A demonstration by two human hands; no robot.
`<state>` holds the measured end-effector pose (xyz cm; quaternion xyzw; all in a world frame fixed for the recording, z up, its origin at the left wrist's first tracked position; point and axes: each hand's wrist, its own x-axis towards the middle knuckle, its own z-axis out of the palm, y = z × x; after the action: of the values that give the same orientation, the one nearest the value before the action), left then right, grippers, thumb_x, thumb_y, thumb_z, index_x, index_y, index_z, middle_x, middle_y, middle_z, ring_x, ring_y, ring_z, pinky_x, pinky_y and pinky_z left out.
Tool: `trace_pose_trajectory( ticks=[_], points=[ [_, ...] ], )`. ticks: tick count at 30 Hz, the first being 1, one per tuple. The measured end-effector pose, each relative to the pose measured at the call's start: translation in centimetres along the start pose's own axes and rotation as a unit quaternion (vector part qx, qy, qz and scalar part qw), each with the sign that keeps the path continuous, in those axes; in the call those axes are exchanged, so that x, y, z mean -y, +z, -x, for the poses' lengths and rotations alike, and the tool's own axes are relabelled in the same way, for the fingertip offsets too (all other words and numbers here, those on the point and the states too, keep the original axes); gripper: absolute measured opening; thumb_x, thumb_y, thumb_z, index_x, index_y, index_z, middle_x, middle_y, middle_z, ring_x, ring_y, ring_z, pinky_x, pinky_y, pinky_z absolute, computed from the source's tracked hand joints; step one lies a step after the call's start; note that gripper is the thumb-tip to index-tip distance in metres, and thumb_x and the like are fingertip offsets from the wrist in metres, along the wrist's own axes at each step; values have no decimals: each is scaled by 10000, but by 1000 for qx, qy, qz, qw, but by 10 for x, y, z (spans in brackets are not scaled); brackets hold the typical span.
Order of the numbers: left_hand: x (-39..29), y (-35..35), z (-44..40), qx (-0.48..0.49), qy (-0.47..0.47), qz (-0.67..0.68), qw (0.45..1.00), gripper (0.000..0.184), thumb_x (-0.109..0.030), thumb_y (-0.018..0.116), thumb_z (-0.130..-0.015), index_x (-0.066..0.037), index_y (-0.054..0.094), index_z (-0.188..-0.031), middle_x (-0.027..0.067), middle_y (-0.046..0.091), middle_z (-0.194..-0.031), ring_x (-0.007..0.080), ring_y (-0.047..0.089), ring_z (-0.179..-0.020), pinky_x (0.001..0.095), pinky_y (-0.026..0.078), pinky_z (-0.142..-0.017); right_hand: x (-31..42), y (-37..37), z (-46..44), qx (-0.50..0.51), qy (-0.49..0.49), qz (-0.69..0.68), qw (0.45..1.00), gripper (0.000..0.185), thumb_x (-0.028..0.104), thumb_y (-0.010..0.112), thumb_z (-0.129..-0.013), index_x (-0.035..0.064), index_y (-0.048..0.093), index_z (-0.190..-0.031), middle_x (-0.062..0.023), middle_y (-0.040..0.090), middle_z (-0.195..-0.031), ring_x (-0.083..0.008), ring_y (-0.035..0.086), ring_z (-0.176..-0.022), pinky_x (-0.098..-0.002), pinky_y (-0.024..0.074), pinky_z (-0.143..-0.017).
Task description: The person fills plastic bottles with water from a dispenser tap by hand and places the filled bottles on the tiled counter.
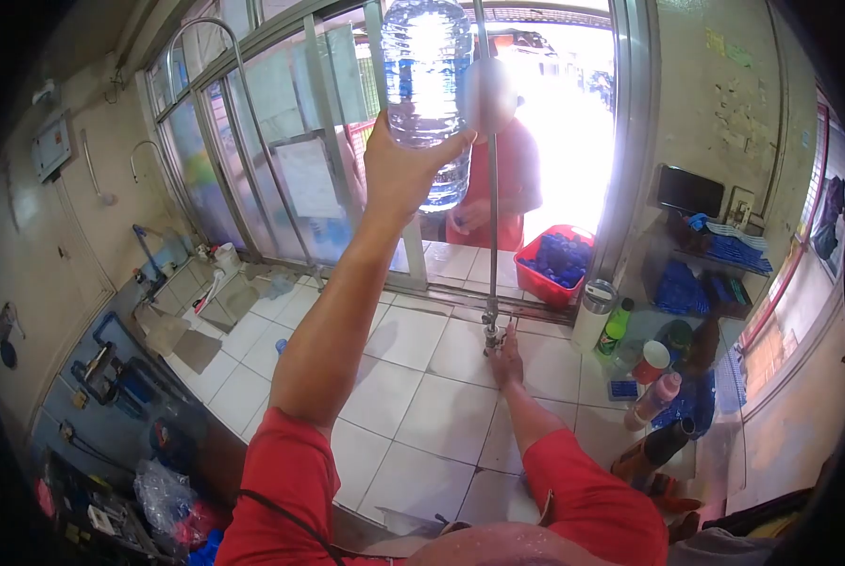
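Apparently mid-hold, the left hand (pixel 403 172) grasps the water bottle (pixel 427 90) above the tabletop (pixel 427 406), while the right hand (pixel 507 361) touches the tap (pixel 491 332), its fingers' closure unclear. Any next move likely calls for a steady grip.

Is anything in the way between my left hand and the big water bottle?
Nothing visible: the left hand holds the water bottle directly. The upright metal pipe shows just right of the bottle, not between them.
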<state>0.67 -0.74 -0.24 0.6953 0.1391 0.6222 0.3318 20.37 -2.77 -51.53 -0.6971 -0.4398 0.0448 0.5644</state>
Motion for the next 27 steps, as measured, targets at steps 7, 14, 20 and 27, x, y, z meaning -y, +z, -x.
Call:
trace_pose_trajectory(
  ticks=[7, 14, 20, 27],
  points=[
    [-4, 3, 2, -22, 17, -15, 999, 543, -170, 891, -688, 17, 615, -1116, 131, 713, -955, 192, 689, -804, 273, 549, -704, 11, -2, 0, 9, 44, -7, 999, 821, 218, 622, -918, 99, 154, -1583, -119, 369, -1549, -245, 545, -1263, -308, 461, -986],
    [-1, 2, 1, -16, 19, -11, 1000, 549, -156, 884, -697, 13, 605, -1138, 131, 716, -985, 193, 695, -829, 273, 553, -719, 26, -12, 1, 34, 59, -17, 998, 871, 134, 653, -871, 84, 145, -1577, -165, 306, -1578, -315, 432, -1377, -349, 405, -1075],
    [0, 2, 0, -14, 21, -7, 1000, 574, -158, 889, -693, 13, 592, -1154, 131, 717, -995, 196, 698, -845, 276, 555, -726, 28, -15, 2, 43, 66, -33, 996, 868, 146, 652, -876, 89, 146, -1579, -149, 297, -1588, -310, 424, -1384, -350, 406, -1071],
    [-1, 2, 0, -12, 12, 3, 1000, 592, -164, 893, -689, 13, 585, -1162, 126, 718, -1004, 193, 697, -850, 278, 555, -728, 14, -9, 1, 39, 38, -72, 996, 858, 150, 643, -885, 91, 143, -1579, -136, 292, -1594, -306, 423, -1387, -348, 415, -1061]
  ],
)
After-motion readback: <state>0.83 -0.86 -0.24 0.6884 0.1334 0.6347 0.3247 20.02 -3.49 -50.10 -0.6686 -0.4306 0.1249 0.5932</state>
